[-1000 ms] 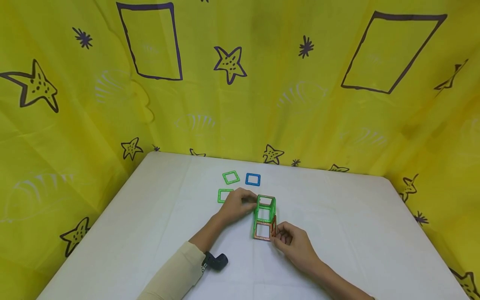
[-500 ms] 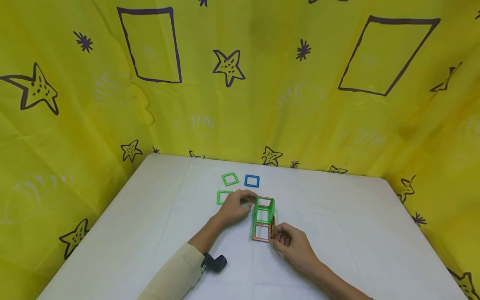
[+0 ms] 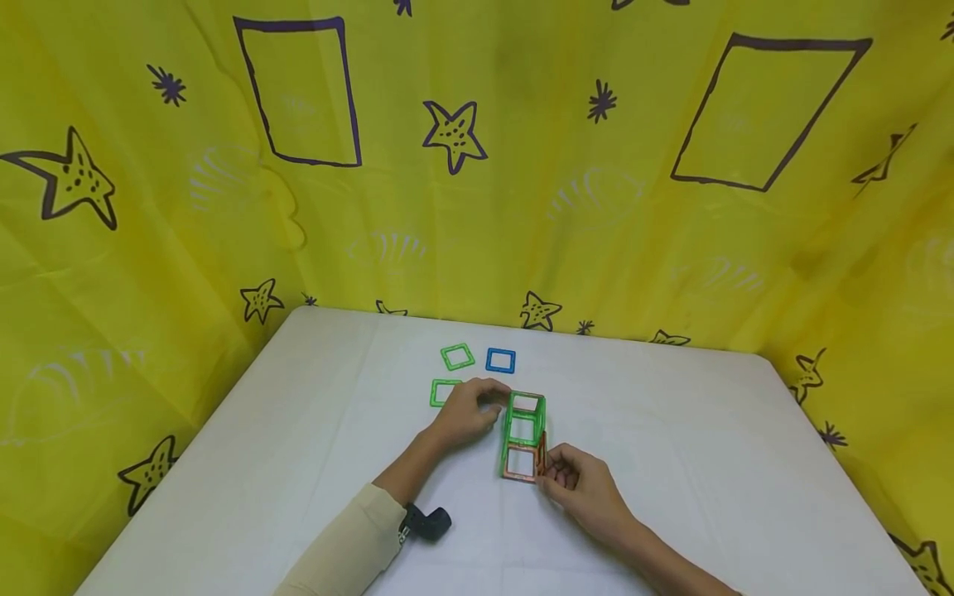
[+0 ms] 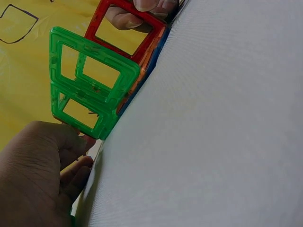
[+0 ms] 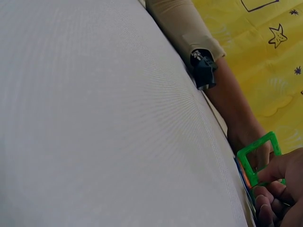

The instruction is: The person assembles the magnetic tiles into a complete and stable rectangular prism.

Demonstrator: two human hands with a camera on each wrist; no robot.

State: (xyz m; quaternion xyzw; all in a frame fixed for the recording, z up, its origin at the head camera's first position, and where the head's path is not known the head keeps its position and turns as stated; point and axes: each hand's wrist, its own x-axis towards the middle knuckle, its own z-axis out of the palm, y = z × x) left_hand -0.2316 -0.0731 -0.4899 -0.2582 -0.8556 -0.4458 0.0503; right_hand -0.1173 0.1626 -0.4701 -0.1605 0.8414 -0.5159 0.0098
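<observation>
A boxy structure of magnetic tiles (image 3: 523, 442) in green and orange-red stands on the white table, a blue edge showing along its base in the left wrist view. At its near right side stands a red magnetic tile (image 4: 91, 29). My right hand (image 3: 589, 488) pinches this tile, the thumb on one side and fingers on the other. My left hand (image 3: 468, 411) is at the far left corner, its index finger reaching to the structure and its thumb apart from the near face. Whether those left fingertips press on the green tiles (image 4: 94, 78) is partly hidden.
Beyond the left hand lie two loose green tiles, one farther back (image 3: 458, 357) and one partly covered by the hand (image 3: 440, 393). A blue tile (image 3: 501, 361) lies beside them. A yellow patterned curtain (image 3: 477, 223) hangs around the white table (image 3: 671, 430).
The head view has tilted slightly, so everything sits a little lower in it. Both hands and the tile structure keep almost the same places; the right hand still pinches the red tile.
</observation>
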